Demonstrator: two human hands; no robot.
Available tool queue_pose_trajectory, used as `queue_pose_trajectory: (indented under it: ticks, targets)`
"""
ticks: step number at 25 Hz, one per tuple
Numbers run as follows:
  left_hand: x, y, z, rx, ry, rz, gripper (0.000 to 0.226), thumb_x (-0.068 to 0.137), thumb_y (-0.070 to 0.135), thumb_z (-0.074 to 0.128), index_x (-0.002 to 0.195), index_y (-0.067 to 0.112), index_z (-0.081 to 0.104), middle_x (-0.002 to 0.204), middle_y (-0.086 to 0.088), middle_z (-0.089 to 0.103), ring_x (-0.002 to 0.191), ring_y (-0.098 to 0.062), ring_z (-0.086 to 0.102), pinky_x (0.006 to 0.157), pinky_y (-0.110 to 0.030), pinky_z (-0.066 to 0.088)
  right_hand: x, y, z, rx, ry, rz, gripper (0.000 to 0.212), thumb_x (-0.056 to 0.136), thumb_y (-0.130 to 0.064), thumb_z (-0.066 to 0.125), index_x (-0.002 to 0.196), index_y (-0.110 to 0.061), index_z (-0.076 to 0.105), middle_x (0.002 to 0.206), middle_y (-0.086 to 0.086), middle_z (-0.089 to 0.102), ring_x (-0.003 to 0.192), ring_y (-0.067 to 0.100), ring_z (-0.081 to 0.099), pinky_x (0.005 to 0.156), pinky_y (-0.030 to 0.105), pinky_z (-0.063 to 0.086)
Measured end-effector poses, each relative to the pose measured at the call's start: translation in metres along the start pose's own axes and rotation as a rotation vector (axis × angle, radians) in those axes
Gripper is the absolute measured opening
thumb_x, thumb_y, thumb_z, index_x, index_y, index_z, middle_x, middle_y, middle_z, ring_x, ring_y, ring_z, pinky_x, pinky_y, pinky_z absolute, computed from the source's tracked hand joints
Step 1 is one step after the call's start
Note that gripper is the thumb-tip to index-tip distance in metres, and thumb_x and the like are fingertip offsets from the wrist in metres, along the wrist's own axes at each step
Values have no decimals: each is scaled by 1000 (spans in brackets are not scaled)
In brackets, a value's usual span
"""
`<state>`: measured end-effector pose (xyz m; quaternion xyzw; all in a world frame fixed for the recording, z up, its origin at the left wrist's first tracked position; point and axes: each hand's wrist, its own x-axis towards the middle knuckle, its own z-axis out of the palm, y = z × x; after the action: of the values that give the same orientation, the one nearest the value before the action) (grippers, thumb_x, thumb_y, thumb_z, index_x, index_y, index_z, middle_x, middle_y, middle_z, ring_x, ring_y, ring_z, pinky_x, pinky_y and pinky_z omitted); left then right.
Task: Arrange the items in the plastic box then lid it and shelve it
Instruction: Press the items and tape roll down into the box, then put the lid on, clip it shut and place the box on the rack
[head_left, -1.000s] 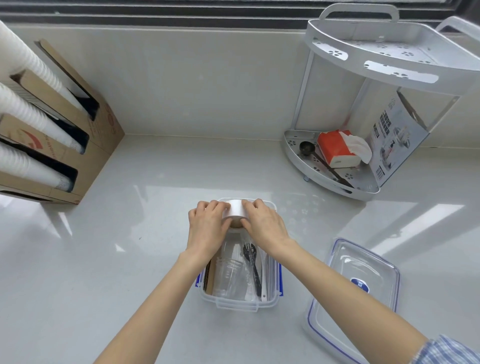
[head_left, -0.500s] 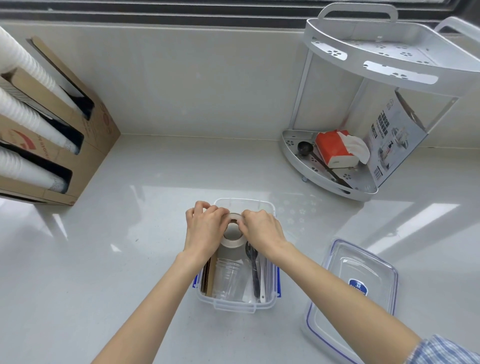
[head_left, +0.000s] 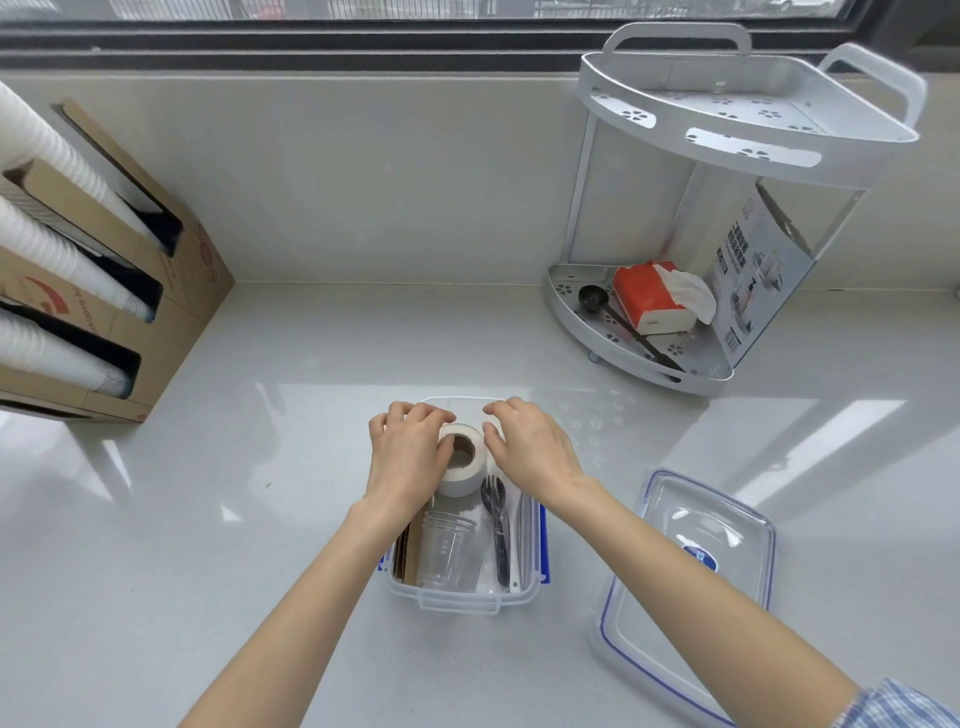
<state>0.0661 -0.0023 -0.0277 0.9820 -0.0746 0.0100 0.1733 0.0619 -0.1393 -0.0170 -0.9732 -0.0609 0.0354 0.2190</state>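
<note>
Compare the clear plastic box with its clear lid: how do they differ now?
The clear plastic box is deep and holds items; the clear blue-trimmed lid is shallow and bare. Both hands, left and right, work over the box; the lid lies untouched beside it. Both are transparent and rest on the counter.
</note>
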Motion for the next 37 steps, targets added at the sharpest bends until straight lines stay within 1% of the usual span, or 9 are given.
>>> queue_pose_trajectory:
  ticks: [5,10,14,17,21,24,29,33,37]
  targets:
    - [-10,25,-7,-99,39,38,33,90,20,45,121,17,53,135,-4,49,127,-23,36,103,-35,23,-31,25,-20,39,166,38,42,94,-22,39,135,-12,37,137,7,48,126,26,41,105,34,29]
    - [-21,68,-1,-205,-44,166,35,91,19,43,125,14,49,136,-5,48,126,-24,41,104,-36,31,-75,68,-30,75,242,259,43,93,-22,41,135,-14,38,138,9,46,127,27,39,107,36,25]
    - [-35,100,13,-243,-158,268,37,93,19,40,128,11,45,136,-6,48,125,-22,43,106,-35,35,-112,97,-27,154,274,488,44,92,-21,43,135,-14,38,139,13,43,126,31,37,107,39,26]
    - [-44,119,32,-165,-263,316,40,94,22,37,132,10,40,141,-5,43,128,-23,40,106,-35,32,-133,113,-18,139,250,660,48,91,-23,45,136,-12,35,139,17,39,129,34,33,108,41,26]
    - [-58,132,59,-61,-436,294,48,93,25,37,137,8,30,143,-9,37,131,-27,32,106,-40,28,-154,123,-5,114,236,813,53,90,-26,47,137,-8,29,143,22,27,128,38,29,104,43,29]
    - [-68,136,72,-41,-523,219,48,92,25,38,135,5,30,138,-15,39,128,-31,33,103,-41,30,-165,127,1,82,206,897,59,90,-32,47,138,-7,26,139,22,30,126,37,31,101,43,32]
    - [-80,137,81,-66,-591,221,53,90,25,39,137,6,24,145,-12,31,132,-31,26,106,-42,28,-171,125,11,25,184,923,61,91,-35,43,141,-8,20,134,18,36,121,35,35,99,41,34]
    - [-81,137,82,-141,-610,185,55,89,25,40,138,6,23,148,-11,26,134,-30,21,109,-40,25,-169,122,11,77,190,909,59,92,-30,44,141,-8,20,141,20,32,125,37,32,101,42,33]
    - [-79,136,79,-273,-596,151,49,89,21,41,134,4,32,146,-14,28,130,-30,32,108,-36,30,-164,120,5,175,224,887,54,93,-26,42,141,-10,24,148,18,25,129,38,26,101,45,34]
